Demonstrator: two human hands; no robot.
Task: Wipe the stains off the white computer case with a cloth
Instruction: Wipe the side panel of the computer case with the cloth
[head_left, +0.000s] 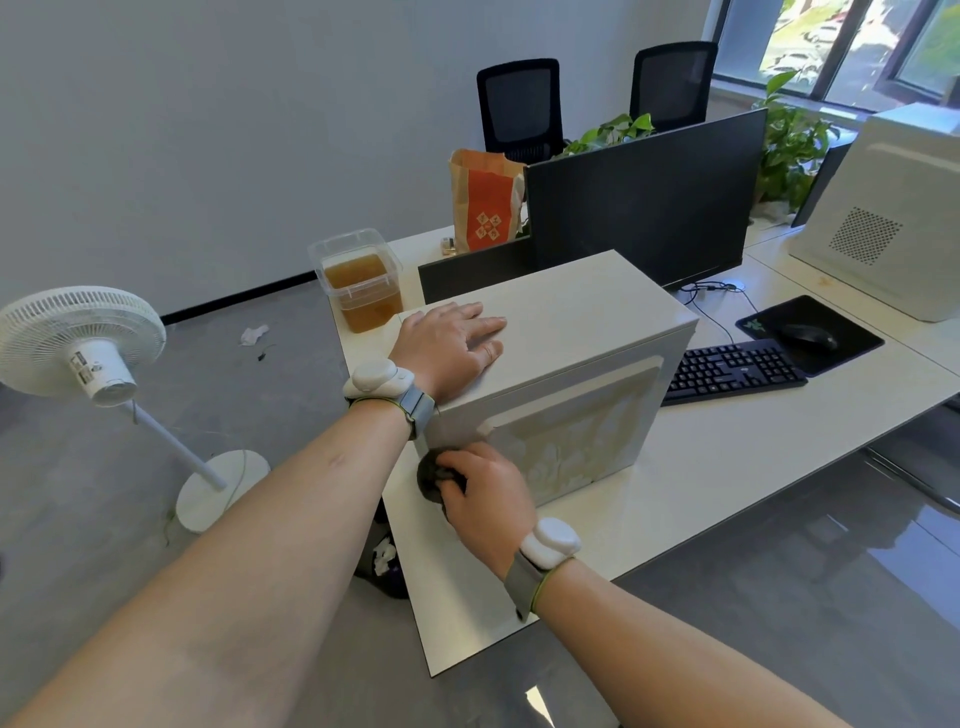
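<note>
A white computer case (582, 322) stands on the white desk (727, 467). Its near side panel (576, 436) carries yellowish-brown smears. My left hand (452, 343) rests flat on the case's top near its left end, fingers straight. My right hand (483, 493) grips a bunched dark grey cloth (434, 480) low at the near left corner of the case, close to the desk surface. Most of the cloth is hidden under my fingers.
A clear tub of brown liquid (361, 280) stands behind the case on the left, with a paper bag (485, 200) further back. A monitor (644, 200), keyboard (735, 369), mouse (810, 335) and second white case (883, 218) lie to the right. A fan (83, 338) stands on the floor.
</note>
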